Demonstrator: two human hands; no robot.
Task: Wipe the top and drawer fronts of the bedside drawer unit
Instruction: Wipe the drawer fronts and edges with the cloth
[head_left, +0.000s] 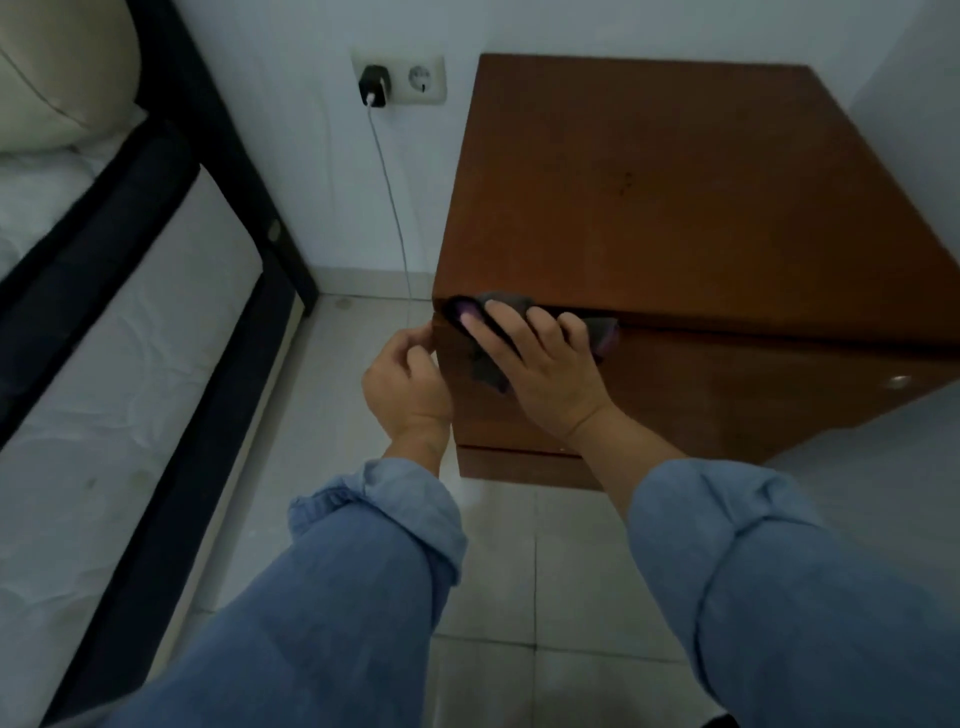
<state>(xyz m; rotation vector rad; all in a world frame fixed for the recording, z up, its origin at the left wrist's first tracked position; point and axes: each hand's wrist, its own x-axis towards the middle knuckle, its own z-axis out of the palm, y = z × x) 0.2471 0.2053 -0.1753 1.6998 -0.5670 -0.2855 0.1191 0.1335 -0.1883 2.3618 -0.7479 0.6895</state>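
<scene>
Two rolled-up blue sleeves (374, 519) of soft woven cloth fill the bottom of the frame, one per forearm. Above the right-hand one, the right hand (540, 364) lies flat with fingers spread, its grip pressing one dark grey cloth (488, 364) with a purple patch against the upper left corner of the top drawer front. The left hand (405, 374), just left of centre, has its fingers curled at the left front edge of the bedside drawer unit (675, 197); whether it actually grips that edge cannot be told. The unit is one boxy piece of smooth reddish-brown wood at centre right, with two drawer fronts and one small round metal knob (898, 382). It stands on pale square floor tiles (519, 571). At upper centre one double wall socket (400, 78) holds one black charger (374, 85) with a thin white cable (395, 218). At left are one dark bed frame (130, 519), two quilted white mattresses (130, 374) and one cream pillow (62, 67)
</scene>
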